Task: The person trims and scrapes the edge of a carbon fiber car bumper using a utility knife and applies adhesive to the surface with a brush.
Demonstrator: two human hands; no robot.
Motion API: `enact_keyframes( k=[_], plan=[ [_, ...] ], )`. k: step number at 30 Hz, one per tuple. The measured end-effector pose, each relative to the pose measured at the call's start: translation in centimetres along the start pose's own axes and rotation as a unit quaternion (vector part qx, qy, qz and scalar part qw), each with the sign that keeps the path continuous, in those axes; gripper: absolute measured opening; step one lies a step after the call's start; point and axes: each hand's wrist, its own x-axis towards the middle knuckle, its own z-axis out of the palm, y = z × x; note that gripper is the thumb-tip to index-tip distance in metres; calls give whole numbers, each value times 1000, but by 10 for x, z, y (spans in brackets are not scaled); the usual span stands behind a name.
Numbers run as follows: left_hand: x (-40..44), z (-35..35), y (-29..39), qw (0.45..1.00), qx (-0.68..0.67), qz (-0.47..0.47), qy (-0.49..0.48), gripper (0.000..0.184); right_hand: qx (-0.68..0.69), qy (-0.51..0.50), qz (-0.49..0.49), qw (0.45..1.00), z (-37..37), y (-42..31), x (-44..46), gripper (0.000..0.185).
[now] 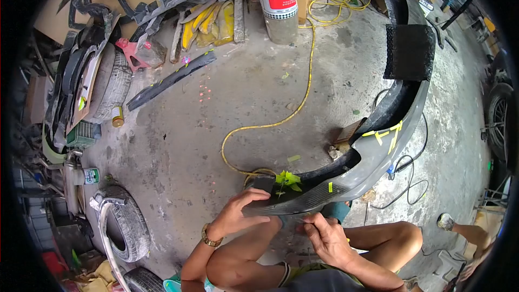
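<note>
A long curved grey car bumper (359, 176) arcs from the top right down to my lap, with strips of yellow-green tape on it. My left hand (238, 213), with a watch at the wrist, grips the bumper's near end, fingers above and thumb below. A small dark rectangular piece (264, 184) shows beside its fingertips. Crumpled green tape (287, 180) sits in the bumper's hollow. Just below the bumper's lower edge, my right hand (327, 240) has its fingers curled in a pinch. Whatever is between those fingertips is too small to make out.
A yellow hose (311, 70) snakes across the concrete floor. A large paint tin (278, 11) stands at the top. Tyres (130, 227) and stacked car parts line the left. A black cable (413, 184) lies right of the bumper. Another person's leg (467, 232) shows at lower right.
</note>
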Motion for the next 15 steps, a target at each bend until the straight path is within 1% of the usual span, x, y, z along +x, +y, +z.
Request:
enact_keyframes(
  k=[1,2,4,5,7,8,10,11,12,15],
  plan=[
    [0,0,0,1000,0,0,-1,53,-37,26,-40,998,0,-1,0,13],
    [0,0,0,1000,3,2,0,54,-37,26,-39,998,-2,-3,1,13],
    [0,0,-2,1000,5,3,1,54,-118,2,-59,991,-9,-13,5,12],
    [-1,0,-3,1000,4,8,-2,56,-119,1,-59,991,-11,-18,8,12],
    [-1,0,-6,1000,0,13,-2,58,-187,-4,-72,980,-13,-28,14,11],
    [0,1,-6,1000,-1,16,3,57,-191,-6,-72,979,-13,-31,18,11],
    [0,2,-5,1000,-9,18,14,56,-169,-38,-33,984,-11,-36,25,9],
    [1,2,-4,1000,-1,23,18,52,-177,-44,-33,983,-9,-38,29,9],
    [1,2,-3,999,8,28,24,49,-194,-44,-34,979,-7,-40,32,10],
    [-2,5,-7,999,4,20,36,48,-246,-53,-37,967,-1,-49,38,15]
  ],
)
